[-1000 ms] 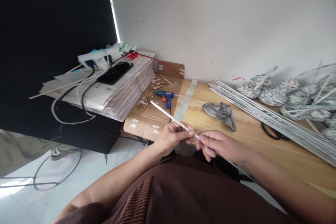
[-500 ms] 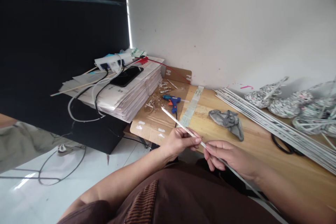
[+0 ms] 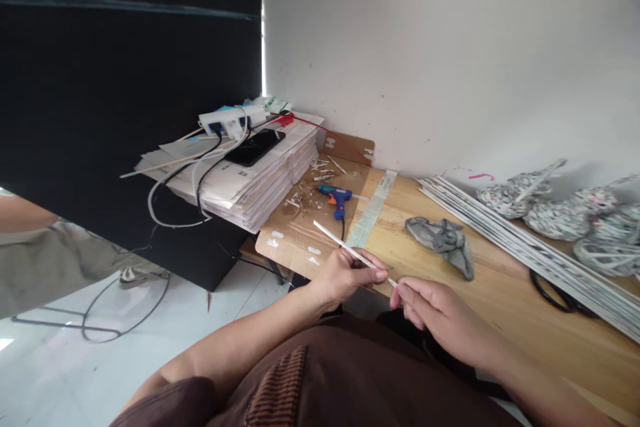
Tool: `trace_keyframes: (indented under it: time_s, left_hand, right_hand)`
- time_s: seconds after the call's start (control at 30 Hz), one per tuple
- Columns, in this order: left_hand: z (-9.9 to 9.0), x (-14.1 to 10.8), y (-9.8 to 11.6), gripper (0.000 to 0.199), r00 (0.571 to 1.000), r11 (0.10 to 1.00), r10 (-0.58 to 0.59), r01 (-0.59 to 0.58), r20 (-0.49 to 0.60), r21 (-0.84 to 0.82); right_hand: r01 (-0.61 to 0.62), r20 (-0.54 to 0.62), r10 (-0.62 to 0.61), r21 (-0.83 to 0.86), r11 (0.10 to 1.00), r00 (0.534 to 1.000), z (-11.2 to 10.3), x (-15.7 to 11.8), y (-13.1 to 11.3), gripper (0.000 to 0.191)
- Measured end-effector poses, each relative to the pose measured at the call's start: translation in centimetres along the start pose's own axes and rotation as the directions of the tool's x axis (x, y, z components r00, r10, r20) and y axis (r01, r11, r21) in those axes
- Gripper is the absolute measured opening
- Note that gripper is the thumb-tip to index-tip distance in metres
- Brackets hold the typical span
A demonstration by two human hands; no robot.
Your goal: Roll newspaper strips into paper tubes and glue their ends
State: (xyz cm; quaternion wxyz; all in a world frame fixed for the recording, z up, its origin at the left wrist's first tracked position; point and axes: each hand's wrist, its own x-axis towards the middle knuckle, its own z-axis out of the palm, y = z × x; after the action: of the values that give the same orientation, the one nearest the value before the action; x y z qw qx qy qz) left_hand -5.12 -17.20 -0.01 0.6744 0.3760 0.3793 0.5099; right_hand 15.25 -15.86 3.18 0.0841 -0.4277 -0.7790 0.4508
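Fingers of the left hand [image 3: 345, 277] and right hand [image 3: 425, 303] pinch closed on a slim, stiff, pale paper stick [image 3: 334, 236], its pointed end angling out beyond the left grip towards a plastic glue gun [image 3: 339, 199], crumpled grey cloth [image 3: 443, 240] lying on smooth wood beyond the right.

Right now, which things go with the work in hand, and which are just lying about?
Likely part of it:
white paper stick, held by left hand and right hand
bundle of similar sticks
possibly the glue gun, unheld

Apparently just lying about:
gray cloth
smartphone
power strip
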Motion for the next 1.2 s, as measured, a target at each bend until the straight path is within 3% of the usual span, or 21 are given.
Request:
trace_keyframes:
  time_s: [0.1, 0.23, 0.3, 0.4, 0.47, 0.53, 0.63, 0.77, 0.83, 1.03, 1.2]
  left_hand:
    - [0.2, 0.0, -0.2, 0.034, 1.0, 1.0, -0.015, 0.016, 0.003, -0.025]
    - [0.5, 0.1, -0.3, 0.036, 0.997, 0.998, -0.043, 0.045, 0.057, -0.036]
    - [0.5, 0.0, -0.2, 0.036, 0.999, 0.999, -0.031, 0.032, 0.041, -0.031]
    - [0.4, -0.1, -0.2, 0.034, 1.0, 0.999, -0.014, 0.014, -0.002, -0.039]
    - [0.4, -0.2, -0.2, 0.033, 1.0, 0.999, -0.016, 0.017, 0.023, -0.049]
    - [0.4, -0.2, -0.3, 0.031, 0.997, 0.999, -0.015, 0.018, 0.071, -0.047]
    - [0.5, -0.1, -0.3, 0.03, 0.992, 0.999, -0.025, 0.03, 0.122, -0.041]
    - [0.4, 0.0, -0.2, 0.034, 0.999, 0.997, -0.048, 0.047, -0.007, -0.055]
    - [0.2, 0.1, -0.1, 0.032, 0.999, 0.999, -0.032, 0.031, -0.034, -0.03]
    - [0.1, 0.0, -0.3, 0.029, 1.0, 1.0, 0.01, -0.01, 0.018, 0.005]
    - [0.3, -0.1, -0.1, 0.029, 0.997, 0.999, -0.03, 0.028, 0.074, 0.035]
  right_hand:
    - [-0.081, 0.071, 0.071, 0.155, 0.984, 0.995, -0.1, 0.0, 0.0, 0.051]
    - [-0.011, -0.073, 0.011, 0.003, 1.0, 0.997, 0.0, 0.0, -0.8, 0.044]
    - [-0.009, -0.092, 0.009, -0.005, 1.0, 0.996, 0.0, 0.0, -1.0, 0.044]
    - [-0.065, 0.023, 0.062, 0.2, 0.978, 0.998, -0.1, 0.0, -0.7, 0.045]
    - [-0.128, 0.154, 0.073, 0.389, 0.912, 0.985, -0.2, 0.0, -0.3, 0.046]
    - [-0.141, 0.181, 0.065, 0.446, 0.884, 0.981, -0.2, 0.0, -0.1, 0.046]
    - [-0.058, 0.035, 0.05, 0.29, 0.955, 0.998, -0.1, 0.0, -0.4, 0.043]
    - [0.019, -0.158, -0.026, -0.043, 0.999, 0.987, 0.3, -0.2, -1.2, 0.042]
    - [0.054, -0.186, -0.076, -0.122, 0.991, 0.98, 0.3, -0.4, -1.2, 0.042]
    - [-0.077, 0.087, 0.056, 0.258, 0.963, 0.995, -0.1, -0.1, -0.4, 0.045]
    - [0.001, -0.071, 0.007, 0.11, 0.994, 0.997, -0.1, 0.2, -0.6, 0.04]
